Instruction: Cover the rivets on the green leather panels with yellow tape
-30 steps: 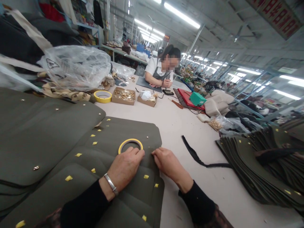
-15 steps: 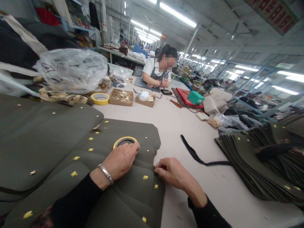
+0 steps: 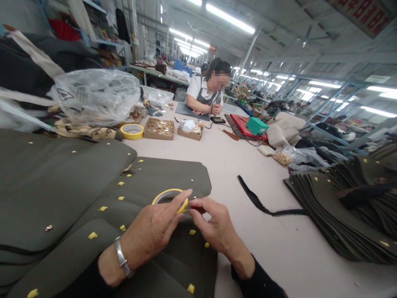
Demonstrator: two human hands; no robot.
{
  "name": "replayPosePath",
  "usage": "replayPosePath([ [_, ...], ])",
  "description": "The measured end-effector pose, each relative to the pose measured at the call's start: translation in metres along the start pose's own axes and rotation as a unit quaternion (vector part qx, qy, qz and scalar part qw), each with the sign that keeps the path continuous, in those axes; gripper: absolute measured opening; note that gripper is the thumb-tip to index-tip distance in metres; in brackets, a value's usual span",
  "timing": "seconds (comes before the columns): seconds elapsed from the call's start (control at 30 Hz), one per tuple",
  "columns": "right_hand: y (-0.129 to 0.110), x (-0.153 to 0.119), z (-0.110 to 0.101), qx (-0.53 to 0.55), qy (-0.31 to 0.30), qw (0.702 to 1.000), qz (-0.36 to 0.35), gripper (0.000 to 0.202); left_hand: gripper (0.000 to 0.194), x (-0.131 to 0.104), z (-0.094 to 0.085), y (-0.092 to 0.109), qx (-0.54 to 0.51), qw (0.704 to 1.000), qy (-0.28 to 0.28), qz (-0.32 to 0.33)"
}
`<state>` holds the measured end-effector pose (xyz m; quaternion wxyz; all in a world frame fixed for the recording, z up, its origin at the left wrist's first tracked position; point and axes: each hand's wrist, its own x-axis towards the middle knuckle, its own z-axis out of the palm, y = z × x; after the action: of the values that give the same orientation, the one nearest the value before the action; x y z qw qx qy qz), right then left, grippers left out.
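My left hand (image 3: 155,225), with a silver bracelet at its wrist, grips a roll of yellow tape (image 3: 166,193) over the dark green panels. Thumb and fingers of my right hand (image 3: 215,223) are pinched together at the right side of the roll; whether a bit of tape is between them is too small to tell. Beneath both hands lies a dark green panel (image 3: 176,169) with small yellow tape pieces (image 3: 103,208) and metal studs on it. More green panels (image 3: 62,178) with studs overlap it at the left.
Boxes of metal parts (image 3: 159,128), another yellow tape roll (image 3: 132,131) and a plastic bag (image 3: 96,97) lie beyond. A black strip (image 3: 254,200) and a stack of green panels (image 3: 322,215) are at the right. A person (image 3: 201,95) leans on the table's far side.
My left hand has lifted and tilted the tape roll and turned its fingers toward the right. My right hand has moved up and left from the panel's edge to the roll.
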<state>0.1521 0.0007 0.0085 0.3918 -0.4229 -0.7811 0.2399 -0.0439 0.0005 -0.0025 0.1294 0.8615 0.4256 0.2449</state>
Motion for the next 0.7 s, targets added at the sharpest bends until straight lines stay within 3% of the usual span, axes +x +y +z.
replayPosePath([
  [0.17, -0.001, 0.0, 0.006, -0.064, 0.002, 0.995, -0.072, 0.016, 0.04, -0.002, 0.003, 0.006, 0.018, 1.0, 0.013, -0.002],
  [0.4, 0.001, -0.005, 0.014, -0.124, 0.061, 0.981, -0.136, 0.017, 0.016, -0.001, 0.001, 0.011, 0.01, 0.999, 0.022, -0.024],
  [0.47, -0.002, -0.004, 0.016, -0.094, 0.07, 0.989, -0.085, 0.015, 0.017, -0.001, 0.002, 0.01, 0.007, 0.999, 0.029, -0.015],
  [0.57, -0.001, 0.0, 0.018, 0.02, 0.07, 0.993, 0.09, 0.011, 0.019, -0.001, 0.005, 0.013, 0.014, 0.997, 0.081, 0.013],
  [0.7, 0.023, 0.008, 0.015, 0.162, 0.089, 0.94, 0.286, 0.012, 0.016, -0.003, 0.01, 0.019, 0.002, 0.989, 0.139, 0.051],
])
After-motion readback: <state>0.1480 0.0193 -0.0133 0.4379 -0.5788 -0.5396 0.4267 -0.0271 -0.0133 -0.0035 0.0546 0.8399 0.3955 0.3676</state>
